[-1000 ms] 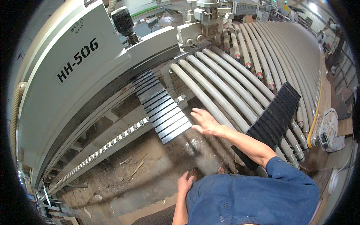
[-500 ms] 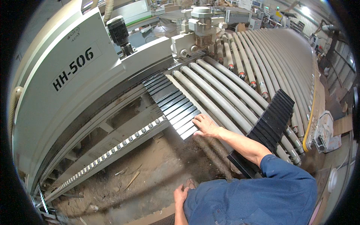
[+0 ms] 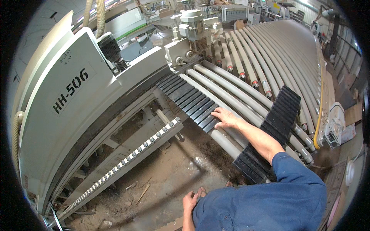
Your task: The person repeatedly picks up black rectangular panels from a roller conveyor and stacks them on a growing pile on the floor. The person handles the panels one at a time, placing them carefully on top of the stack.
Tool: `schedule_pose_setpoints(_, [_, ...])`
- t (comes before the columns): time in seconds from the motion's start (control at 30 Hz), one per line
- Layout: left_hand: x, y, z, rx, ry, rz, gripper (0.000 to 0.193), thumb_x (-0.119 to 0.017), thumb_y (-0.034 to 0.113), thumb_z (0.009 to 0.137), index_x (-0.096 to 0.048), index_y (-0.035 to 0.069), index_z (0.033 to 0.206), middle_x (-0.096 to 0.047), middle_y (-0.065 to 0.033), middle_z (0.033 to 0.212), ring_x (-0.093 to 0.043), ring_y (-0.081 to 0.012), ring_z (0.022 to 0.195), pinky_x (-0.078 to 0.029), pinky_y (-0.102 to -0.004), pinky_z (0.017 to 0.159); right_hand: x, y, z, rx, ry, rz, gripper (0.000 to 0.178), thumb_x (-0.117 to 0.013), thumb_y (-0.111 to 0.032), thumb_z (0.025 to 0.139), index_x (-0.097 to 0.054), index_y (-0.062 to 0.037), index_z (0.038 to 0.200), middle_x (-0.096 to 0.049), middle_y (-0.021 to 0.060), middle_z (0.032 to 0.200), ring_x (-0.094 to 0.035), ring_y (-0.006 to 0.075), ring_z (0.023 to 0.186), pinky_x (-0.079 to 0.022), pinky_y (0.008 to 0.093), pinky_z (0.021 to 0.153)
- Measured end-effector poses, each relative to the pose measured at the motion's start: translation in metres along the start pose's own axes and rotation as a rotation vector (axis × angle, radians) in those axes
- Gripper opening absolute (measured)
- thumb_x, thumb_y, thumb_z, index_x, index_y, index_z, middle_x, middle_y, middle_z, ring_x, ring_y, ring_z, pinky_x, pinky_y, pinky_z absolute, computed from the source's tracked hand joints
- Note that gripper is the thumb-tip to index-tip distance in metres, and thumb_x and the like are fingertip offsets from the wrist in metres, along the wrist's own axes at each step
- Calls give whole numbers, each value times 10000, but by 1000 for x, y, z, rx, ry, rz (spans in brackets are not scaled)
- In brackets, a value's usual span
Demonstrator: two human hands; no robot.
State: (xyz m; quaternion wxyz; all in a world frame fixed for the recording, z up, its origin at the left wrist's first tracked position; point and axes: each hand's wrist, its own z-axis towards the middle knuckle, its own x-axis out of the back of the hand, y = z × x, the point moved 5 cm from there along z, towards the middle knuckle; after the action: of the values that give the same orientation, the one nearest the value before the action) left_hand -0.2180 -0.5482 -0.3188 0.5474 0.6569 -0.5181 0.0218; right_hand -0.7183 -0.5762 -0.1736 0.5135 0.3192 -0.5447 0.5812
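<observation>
A long black grooved panel (image 3: 188, 101) lies slantwise along the left ends of the rollers, beside the machine. My right hand (image 3: 226, 118) is on its near end, fingers spread over the grooves and thumb apart. My right forearm reaches over a second black grooved panel (image 3: 283, 109) lying across the rollers. Below that forearm, another black grooved piece (image 3: 250, 165) sits at the near roller ends. My left hand (image 3: 190, 201) hangs low beside my body, fingers loosely bent, with nothing visible in it.
A large white machine (image 3: 88, 77) with a dark motor (image 3: 110, 48) stands at left. A toothed rail (image 3: 127, 156) runs along its near side. Metal rollers (image 3: 227, 90) stretch right to a yellow-edged frame (image 3: 318, 131). Wood scraps (image 3: 143, 193) litter the floor.
The black panel under my right hand has shifted right onto the rollers, leaving a gap from the toothed rail. My right hand moved with it; the view has also shifted slightly.
</observation>
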Motion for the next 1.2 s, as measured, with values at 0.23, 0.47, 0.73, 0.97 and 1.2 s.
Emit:
schedule_pose_setpoints(0.23, [-7, 2, -22, 58, -31, 40, 526, -710, 351, 810, -652, 8, 1204, -699, -222, 1054, -680, -336, 1021, -518, -400, 904, 20, 48, -4, -83, -42, 18, 775, -833, -388, 667, -543, -107, 1328, -489, 158, 1349, -435, 343, 1305, -382, 429, 1095])
schedule_pose_setpoints(0.47, [-3, -12, -9, 71, -59, -32, 532, -715, 306, 830, -626, -17, 1242, -715, -178, 1047, -687, -252, 975, -526, -354, 878, 27, 40, -4, -119, -7, -93, 733, -817, -470, 625, -623, -87, 1219, -559, 139, 1226, -510, 341, 1158, -417, 449, 1011])
schedule_pose_setpoints(0.73, [7, 106, 62, 75, -238, -1183, 550, -671, 188, 924, -460, -45, 1375, -562, -185, 1331, -600, -271, 1159, -546, -380, 925, -27, -115, -22, -88, -143, -143, 546, -791, -403, 702, -632, 30, 995, -568, 201, 1026, -551, 347, 984, -495, 443, 855])
schedule_pose_setpoints(0.97, [-7, 106, 121, 123, -398, -1741, 314, -645, 121, 918, -577, -19, 1190, -617, -119, 1208, -577, -268, 1129, -472, -426, 982, -43, -239, -76, 13, -113, 329, 499, -719, -352, 781, -622, 29, 1089, -634, 228, 1005, -621, 382, 956, -521, 449, 843])
schedule_pose_setpoints(1.2, [52, 207, 7, -71, -73, -1085, 368, -675, 49, 811, -620, -48, 1161, -638, -105, 1071, -609, -228, 953, -499, -362, 867, 32, -150, -69, -297, 724, 350, 672, -719, -472, 830, -567, 86, 1171, -629, 247, 1146, -607, 374, 1073, -494, 440, 905])
